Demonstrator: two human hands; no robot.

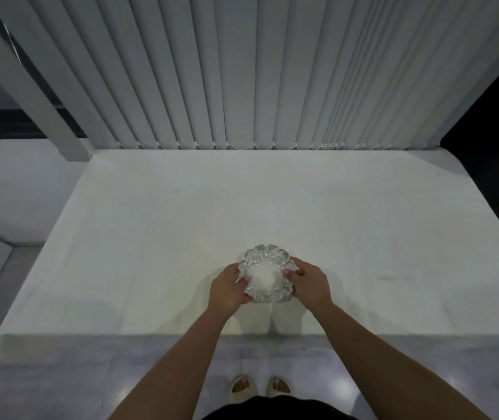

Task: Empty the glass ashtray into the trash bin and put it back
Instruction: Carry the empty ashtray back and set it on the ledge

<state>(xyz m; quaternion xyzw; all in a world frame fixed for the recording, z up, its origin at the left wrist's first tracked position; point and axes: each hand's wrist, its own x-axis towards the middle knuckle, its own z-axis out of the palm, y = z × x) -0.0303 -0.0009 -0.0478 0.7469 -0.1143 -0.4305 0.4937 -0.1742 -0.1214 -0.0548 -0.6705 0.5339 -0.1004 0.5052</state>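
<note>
A clear glass ashtray [264,277] with a scalloped, lumpy rim sits low over the near middle of a white table [151,237]. My left hand [227,289] grips its left side, thumb on the rim. My right hand [308,284] holds its right side the same way. The bowl looks pale and I see no ash or butts in it. Whether the ashtray rests on the table or hovers just above it I cannot tell. No trash bin is in view.
White vertical blinds [257,71] hang behind the table's far edge. A white post [30,86] stands at the back left. Grey floor [90,374] runs along the near edge, where my sandalled feet [260,388] stand. Dark space lies to the right.
</note>
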